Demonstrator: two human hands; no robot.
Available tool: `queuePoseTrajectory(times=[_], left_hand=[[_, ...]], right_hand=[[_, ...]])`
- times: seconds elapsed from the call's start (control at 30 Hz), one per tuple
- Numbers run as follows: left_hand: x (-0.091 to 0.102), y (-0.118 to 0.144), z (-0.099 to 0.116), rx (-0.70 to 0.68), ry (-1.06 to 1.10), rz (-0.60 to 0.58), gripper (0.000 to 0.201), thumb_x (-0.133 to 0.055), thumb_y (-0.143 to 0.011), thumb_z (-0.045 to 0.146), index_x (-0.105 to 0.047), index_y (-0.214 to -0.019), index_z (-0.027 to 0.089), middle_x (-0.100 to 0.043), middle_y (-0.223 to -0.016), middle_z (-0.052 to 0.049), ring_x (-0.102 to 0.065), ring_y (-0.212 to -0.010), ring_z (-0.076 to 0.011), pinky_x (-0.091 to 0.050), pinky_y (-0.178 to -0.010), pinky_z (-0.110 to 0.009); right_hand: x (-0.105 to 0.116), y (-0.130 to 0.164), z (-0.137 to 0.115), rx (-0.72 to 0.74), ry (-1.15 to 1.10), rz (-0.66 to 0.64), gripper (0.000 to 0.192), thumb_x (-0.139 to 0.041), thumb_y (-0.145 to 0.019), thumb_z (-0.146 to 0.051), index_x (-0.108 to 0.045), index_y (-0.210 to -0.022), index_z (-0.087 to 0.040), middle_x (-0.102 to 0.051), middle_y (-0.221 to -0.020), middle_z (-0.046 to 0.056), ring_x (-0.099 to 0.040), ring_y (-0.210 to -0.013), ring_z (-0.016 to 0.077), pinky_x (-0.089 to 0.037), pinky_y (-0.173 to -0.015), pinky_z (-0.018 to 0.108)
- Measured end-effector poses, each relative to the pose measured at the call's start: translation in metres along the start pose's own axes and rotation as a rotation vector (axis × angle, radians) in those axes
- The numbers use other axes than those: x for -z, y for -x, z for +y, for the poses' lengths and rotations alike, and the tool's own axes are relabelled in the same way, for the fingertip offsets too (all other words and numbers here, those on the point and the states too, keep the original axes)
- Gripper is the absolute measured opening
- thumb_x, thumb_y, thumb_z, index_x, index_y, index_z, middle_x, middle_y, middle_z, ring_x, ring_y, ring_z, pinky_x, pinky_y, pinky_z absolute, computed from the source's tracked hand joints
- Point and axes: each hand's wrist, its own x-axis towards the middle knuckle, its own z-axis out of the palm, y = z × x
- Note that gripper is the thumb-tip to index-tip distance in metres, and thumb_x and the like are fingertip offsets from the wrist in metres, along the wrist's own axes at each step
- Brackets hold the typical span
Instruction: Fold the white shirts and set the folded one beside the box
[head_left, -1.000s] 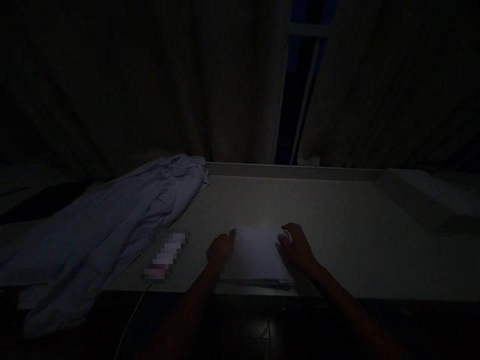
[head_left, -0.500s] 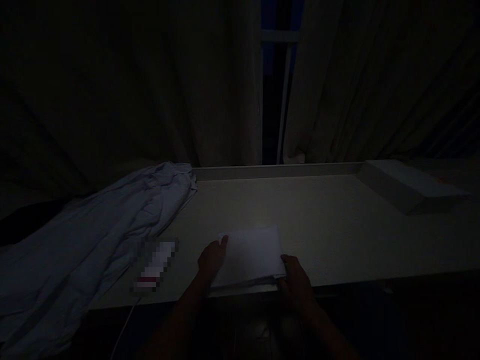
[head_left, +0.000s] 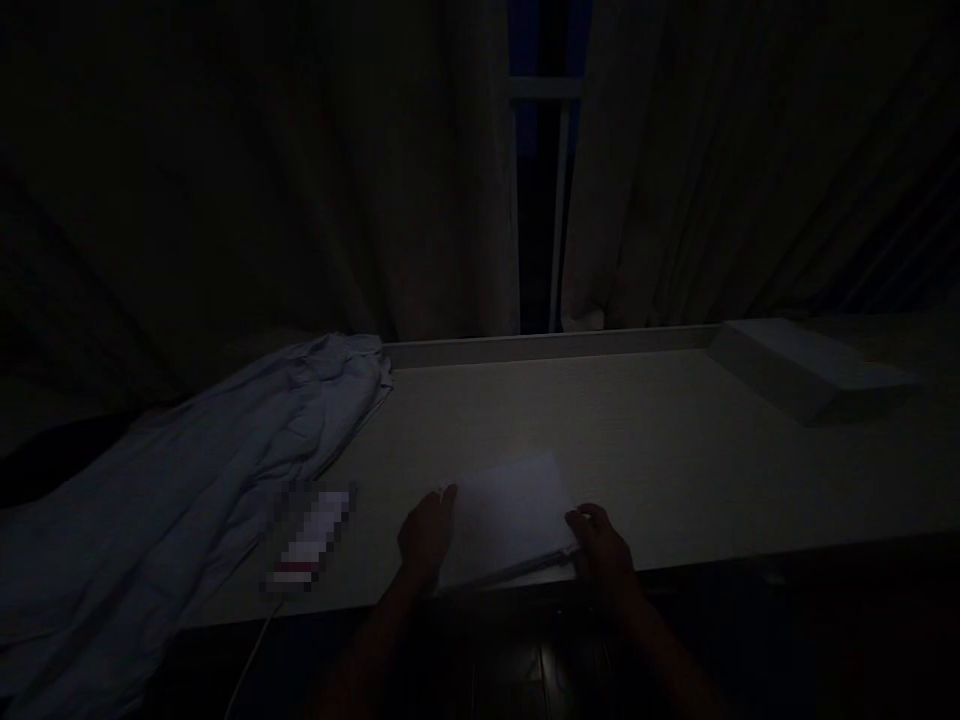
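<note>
In dim light, a flat white rectangle of folded layers (head_left: 510,515) lies near the front edge of the desk; whether it is cloth or paper I cannot tell. My left hand (head_left: 426,532) grips its left edge, the thumb along the top and the other fingers mostly hidden. On the opposite edge, my right hand (head_left: 602,542) pinches the near right corner between thumb and fingers. A darker layer shows along the near side of the rectangle.
A rumpled pale cloth (head_left: 247,430) covers the desk's left end. Beside it lies a blurred-out object (head_left: 311,540) with a white cable (head_left: 251,655). A pale box (head_left: 810,365) stands at the back right of the desk (head_left: 637,430). Dark curtains (head_left: 420,200) hang behind.
The white rectangle has turned slightly, its near right corner shifting a little right along with my right hand. My left hand stays at the left edge. The view has shifted slightly.
</note>
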Motion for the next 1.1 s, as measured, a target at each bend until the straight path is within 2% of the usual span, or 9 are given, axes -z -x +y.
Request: queuePoseTrajectory(times=[0.13, 0.2, 0.33, 0.47, 0.57, 0.7, 0.8, 0.93, 1.1], left_hand=[[0.003, 0.006, 0.001, 0.055, 0.081, 0.012, 0.058, -0.023, -0.093, 0.060, -0.061, -0.102, 0.018, -0.070, -0.098, -0.014, -0.067, -0.090, -0.0276, -0.048, -0.076, -0.036], [0.008, 0.013, 0.005, 0.026, 0.132, 0.106, 0.055, -0.028, -0.093, 0.058, -0.056, -0.112, 0.015, -0.069, -0.104, -0.014, -0.066, -0.093, -0.0262, -0.048, -0.079, -0.036], [0.016, 0.034, 0.026, -0.298, 0.061, 0.319, 0.053, -0.038, -0.093, 0.053, -0.054, -0.122, 0.012, -0.060, -0.122, -0.017, -0.056, -0.114, -0.0253, -0.041, -0.099, -0.037], [0.008, 0.043, 0.043, -0.580, -0.100, 0.202, 0.051, -0.039, -0.093, 0.051, -0.053, -0.133, 0.021, -0.045, -0.147, -0.011, -0.033, -0.139, -0.0275, -0.024, -0.114, -0.046], [-0.006, 0.035, 0.042, -0.616, -0.183, 0.154, 0.060, -0.037, -0.093, 0.056, -0.043, -0.143, 0.025, -0.030, -0.156, -0.009, -0.019, -0.146, -0.0304, -0.016, -0.116, -0.053], [-0.020, 0.024, 0.032, -0.652, -0.219, 0.151, 0.065, -0.036, -0.092, 0.059, -0.035, -0.148, 0.027, -0.023, -0.158, -0.008, -0.014, -0.147, -0.0308, -0.015, -0.116, -0.054], [-0.024, 0.024, 0.028, -0.679, -0.223, 0.187, 0.065, -0.038, -0.092, 0.058, -0.032, -0.150, 0.027, -0.019, -0.160, -0.009, -0.011, -0.147, -0.0312, -0.014, -0.116, -0.055], [-0.029, 0.025, 0.023, -0.699, -0.237, 0.182, 0.060, -0.044, -0.093, 0.041, -0.031, -0.150, 0.027, -0.018, -0.160, -0.009, -0.011, -0.147, -0.0312, -0.014, -0.116, -0.055], [-0.032, 0.024, 0.022, -0.694, -0.241, 0.161, 0.059, -0.045, -0.091, 0.030, -0.035, -0.149, 0.026, -0.020, -0.159, -0.008, -0.011, -0.147, -0.0304, -0.012, -0.117, -0.054]], right_hand=[[0.005, 0.007, 0.002, 0.158, 0.070, 0.061, 0.053, -0.056, -0.079, -0.016, -0.055, -0.132, -0.027, -0.046, -0.138, 0.015, -0.053, -0.115, 0.0299, -0.050, -0.089, 0.048], [0.005, 0.010, 0.001, 0.209, 0.098, 0.065, 0.050, -0.060, -0.081, -0.021, -0.057, -0.129, -0.034, -0.049, -0.138, 0.011, -0.049, -0.122, 0.0315, -0.048, -0.094, 0.052], [0.000, 0.011, -0.003, 0.216, 0.105, 0.075, 0.040, -0.057, -0.086, -0.019, -0.063, -0.122, -0.037, -0.057, -0.131, 0.009, -0.054, -0.116, 0.0294, -0.049, -0.092, 0.050], [-0.005, 0.009, -0.004, 0.253, 0.126, 0.088, 0.039, -0.052, -0.089, -0.014, -0.065, -0.121, -0.032, -0.062, -0.122, 0.012, -0.057, -0.108, 0.0269, -0.050, -0.086, 0.046], [-0.001, 0.011, -0.007, 0.295, 0.176, 0.091, 0.041, -0.052, -0.086, -0.011, -0.064, -0.122, -0.027, -0.062, -0.122, 0.014, -0.056, -0.107, 0.0279, -0.049, -0.087, 0.047], [0.011, 0.011, -0.032, 0.307, 0.150, 0.036, 0.048, -0.055, -0.080, -0.013, -0.059, -0.128, -0.021, -0.056, -0.131, 0.016, -0.051, -0.118, 0.0323, -0.042, -0.098, 0.056], [0.011, -0.005, -0.069, 0.286, 0.102, -0.027, 0.054, -0.051, -0.086, -0.021, -0.048, -0.139, -0.016, -0.047, -0.143, 0.016, -0.038, -0.134, 0.0328, -0.030, -0.110, 0.057], [-0.012, -0.054, -0.109, 0.192, 0.084, -0.105, 0.053, -0.039, -0.096, -0.031, -0.040, -0.145, -0.012, -0.034, -0.152, 0.015, -0.022, -0.144, 0.0301, -0.022, -0.116, 0.054], [-0.042, -0.097, -0.097, 0.161, 0.124, -0.232, 0.058, -0.037, -0.097, -0.044, -0.042, -0.143, -0.010, -0.035, -0.151, 0.016, -0.022, -0.144, 0.0316, -0.015, -0.117, 0.054]])
